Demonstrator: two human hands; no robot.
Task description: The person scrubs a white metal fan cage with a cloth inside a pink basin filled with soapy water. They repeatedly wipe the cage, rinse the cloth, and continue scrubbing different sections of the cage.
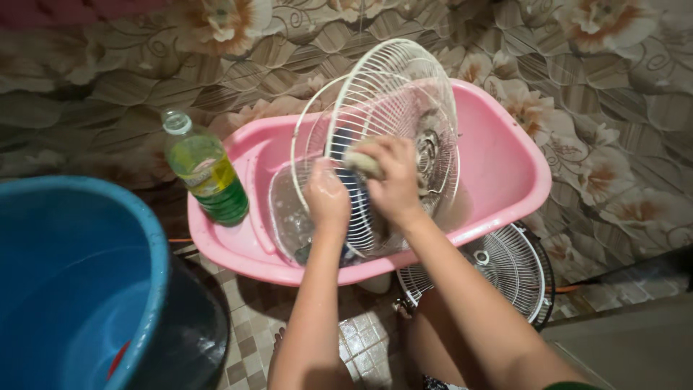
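A white wire fan guard [393, 94] stands upright in a pink plastic tub [505, 166] holding shallow water. My left hand [326, 196] grips the guard's lower rim and steadies it. My right hand [393, 184] presses a yellowish sponge [361, 162] against the wires near the guard's middle. A second guard ring sits just behind the first, and a translucent fan blade [289, 213] lies in the water at the tub's left.
A green bottle with a yellow label [208, 173] stands on the tub's left corner. A big blue bucket [79, 282] fills the lower left. Another wire fan guard [509, 267] leans under the tub's right side on the tiled floor. Floral sheeting covers the wall.
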